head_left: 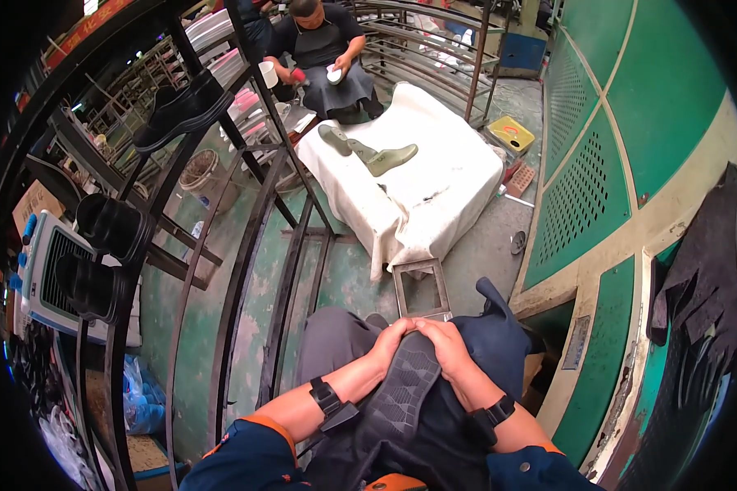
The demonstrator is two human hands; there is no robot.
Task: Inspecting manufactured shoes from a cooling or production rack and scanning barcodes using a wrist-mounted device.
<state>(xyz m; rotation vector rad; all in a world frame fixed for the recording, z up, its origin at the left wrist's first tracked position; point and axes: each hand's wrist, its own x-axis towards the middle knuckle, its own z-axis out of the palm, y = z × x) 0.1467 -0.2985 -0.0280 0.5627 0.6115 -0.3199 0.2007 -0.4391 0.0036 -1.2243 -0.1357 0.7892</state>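
Note:
A black shoe (400,393) lies sole up across my lap, its patterned tread facing me and one end pointing away. My left hand (391,342) wraps round the far end from the left. From the other side, my right hand (445,344) grips the same end, so both hands nearly meet over it. The fingertips are hidden beneath the shoe. Just beyond my hands stands a small metal frame (422,288), against a table draped in white cloth (458,176). Green shoe lasts (395,159) lie on that cloth.
At left, a metal rack (250,237) holds black shoes (110,227). A green machine cabinet (577,188) closes off the right side. Across the table a seated person (323,49) holds a white piece and a red-handled tool. A yellow tray (511,133) sits by the table's far right.

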